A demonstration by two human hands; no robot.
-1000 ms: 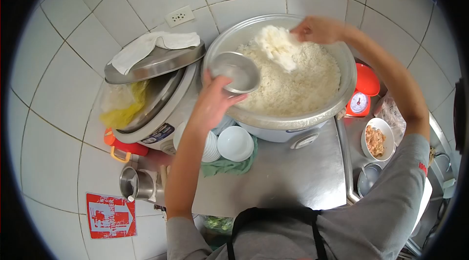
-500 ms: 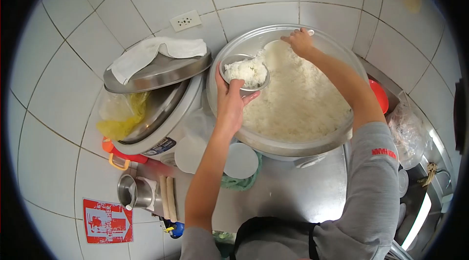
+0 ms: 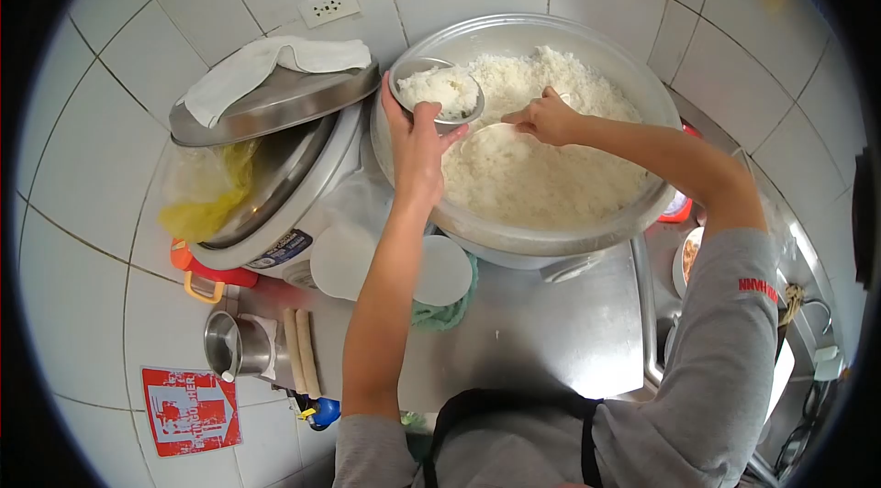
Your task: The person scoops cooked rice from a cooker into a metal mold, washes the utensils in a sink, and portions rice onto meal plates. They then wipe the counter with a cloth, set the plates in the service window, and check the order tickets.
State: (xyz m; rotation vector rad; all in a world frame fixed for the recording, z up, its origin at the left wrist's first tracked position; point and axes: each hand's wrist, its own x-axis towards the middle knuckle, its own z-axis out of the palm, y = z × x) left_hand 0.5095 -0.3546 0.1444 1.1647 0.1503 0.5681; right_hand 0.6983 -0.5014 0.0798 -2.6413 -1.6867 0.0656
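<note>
My left hand grips a small metal bowl at the left rim of the big pot, the thumb over its near edge. A mound of white rice fills the bowl. My right hand is closed around a pale rice paddle, whose blade rests on the rice just right of the bowl; its outline blends with the grains. Cooked rice spreads across the large round metal pot, heaped higher toward the back.
On the left stands a second cooker with a tilted metal lid and a white cloth on top. Round white lids lie on a green cloth before the pot. A metal cup sits lower left.
My right hand has drawn the paddle from the pot's back edge toward me, down into the middle of the rice. My left hand still holds the bowl. The view has shifted slightly.
</note>
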